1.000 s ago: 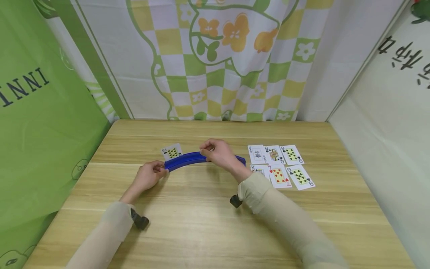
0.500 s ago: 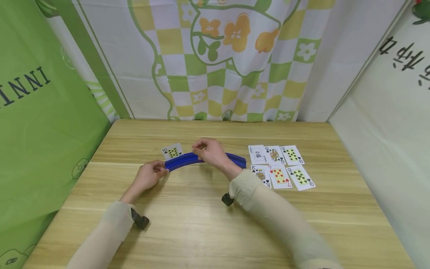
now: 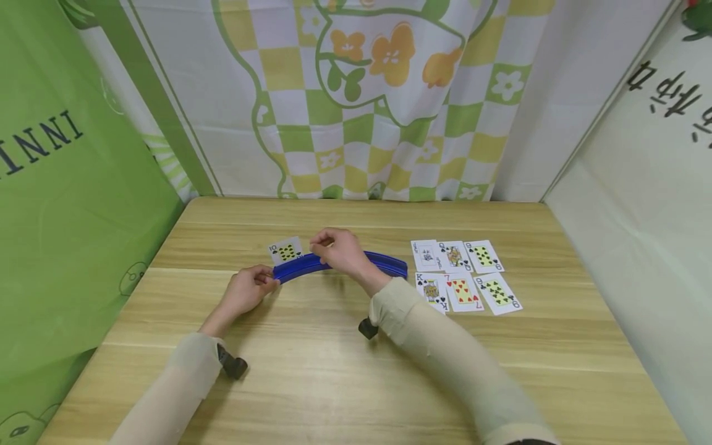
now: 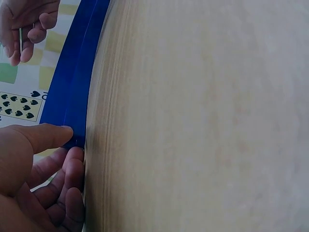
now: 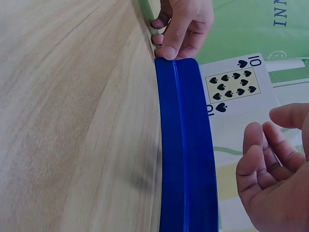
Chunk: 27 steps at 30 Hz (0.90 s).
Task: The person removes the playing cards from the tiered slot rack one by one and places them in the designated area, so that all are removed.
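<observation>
A curved blue card holder (image 3: 300, 266) lies across the middle of the table. The left hand (image 3: 251, 289) pinches its left end, thumb (image 4: 55, 135) on top and fingers below. Near that end a ten of spades (image 3: 286, 251) stands in the holder, face toward the person. Over the holder's middle is the right hand (image 3: 342, 252), just right of the card. In the right wrist view the right hand's fingers (image 5: 251, 162) are loosely bent, with a gap between thumb and fingertips and nothing held.
Several playing cards lie face up in two rows on the right: a joker (image 3: 426, 255), a queen (image 3: 453, 256), a nine of spades (image 3: 484, 256), a king (image 3: 431, 290), a seven of hearts (image 3: 463, 292) and a nine of clubs (image 3: 500, 293). A patterned curtain (image 3: 356, 136) hangs behind the table.
The right hand has moved left along the holder toward the ten of spades, uncovering the holder's right part and the king. The left hand stays at the left end.
</observation>
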Tool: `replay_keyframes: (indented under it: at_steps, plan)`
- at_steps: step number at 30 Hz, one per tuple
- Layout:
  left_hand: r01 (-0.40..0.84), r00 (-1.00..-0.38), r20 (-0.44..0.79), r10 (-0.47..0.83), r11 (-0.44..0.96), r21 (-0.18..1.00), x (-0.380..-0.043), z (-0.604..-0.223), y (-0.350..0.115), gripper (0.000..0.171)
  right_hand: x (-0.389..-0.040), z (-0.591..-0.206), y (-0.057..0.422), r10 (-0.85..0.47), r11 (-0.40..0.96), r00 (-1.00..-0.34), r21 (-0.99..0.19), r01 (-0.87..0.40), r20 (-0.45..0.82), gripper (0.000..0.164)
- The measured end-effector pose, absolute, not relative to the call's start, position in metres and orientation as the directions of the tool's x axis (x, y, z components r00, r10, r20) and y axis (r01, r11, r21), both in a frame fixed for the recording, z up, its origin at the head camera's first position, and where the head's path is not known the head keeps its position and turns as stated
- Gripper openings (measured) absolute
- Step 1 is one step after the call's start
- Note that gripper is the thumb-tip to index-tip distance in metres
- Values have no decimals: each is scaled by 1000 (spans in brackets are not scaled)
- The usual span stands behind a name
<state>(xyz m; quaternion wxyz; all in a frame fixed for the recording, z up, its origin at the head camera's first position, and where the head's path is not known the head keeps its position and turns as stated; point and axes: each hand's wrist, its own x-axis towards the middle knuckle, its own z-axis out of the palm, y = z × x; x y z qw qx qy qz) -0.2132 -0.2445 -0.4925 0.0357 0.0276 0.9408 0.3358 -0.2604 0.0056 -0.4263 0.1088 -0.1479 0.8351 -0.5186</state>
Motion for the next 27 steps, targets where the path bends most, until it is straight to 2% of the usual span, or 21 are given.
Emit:
replay_keyframes:
  at_steps: [4,12,20,27]
  plan:
    - [27,-996,-49,74,776,630,-213,-492,-245,36,-263,-428,2,-366,408,-930,-904,-132,-29,23]
    - [14,-996,-62,71,767,642,-212,-490,-245,34,-266,-428,-4,-369,421,-929,-897,-131,-37,17]
    - [-2,-995,-77,64,760,650,-213,-490,-245,34,-268,-427,-12,-368,410,-928,-906,-108,-56,19]
    - [5,-995,-71,66,762,648,-212,-490,-245,35,-268,-425,-17,-392,413,-919,-901,-135,-42,18]
